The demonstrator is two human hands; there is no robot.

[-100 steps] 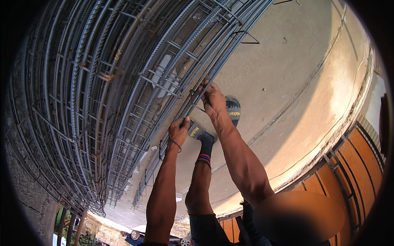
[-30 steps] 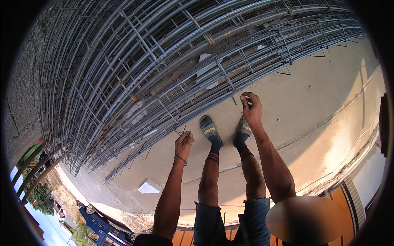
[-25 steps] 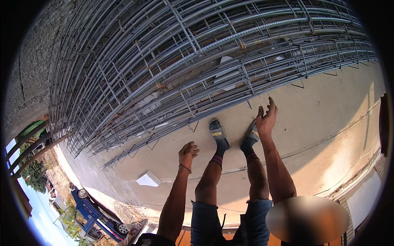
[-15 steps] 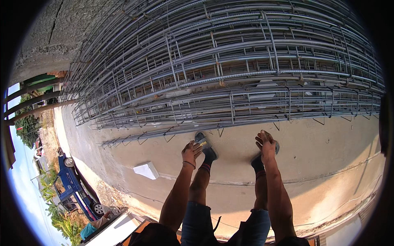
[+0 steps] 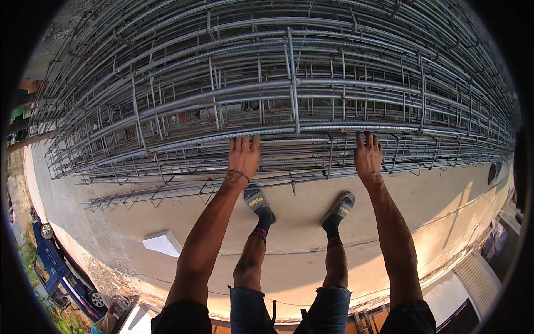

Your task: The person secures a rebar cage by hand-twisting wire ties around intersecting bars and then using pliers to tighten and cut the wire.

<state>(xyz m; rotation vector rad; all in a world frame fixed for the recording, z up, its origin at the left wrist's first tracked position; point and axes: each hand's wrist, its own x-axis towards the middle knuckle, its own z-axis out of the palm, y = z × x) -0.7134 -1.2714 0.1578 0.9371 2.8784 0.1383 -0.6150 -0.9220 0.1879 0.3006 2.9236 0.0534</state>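
Observation:
A long stack of steel rebar cages (image 5: pixel 317 82), made of ribbed bars tied with square stirrups, spans the upper view. My left hand (image 5: pixel 243 156) has its fingers curled at the lower front bar of the upper cage, left of the middle. Farther right, my right hand (image 5: pixel 368 157) grips at the same bar, its fingertips bent and partly hidden. Both arms are stretched forward, well apart. Beneath my hands lie lower, flatter rebar cages (image 5: pixel 317 150), close to the ground.
My sandaled feet stand on the concrete floor (image 5: pixel 295 228) just before the stack. A white block (image 5: pixel 162 243) lies to the left. Stirrup ends stick out along the lowest cage (image 5: pixel 150 197). A blue pickup truck (image 5: pixel 58 267) and a partly visible person (image 5: pixel 108 320) are at lower left.
Both hands have moved forward from above my feet to the upper cage's front bar and taken hold. My view has shifted, and my feet now stand differently.

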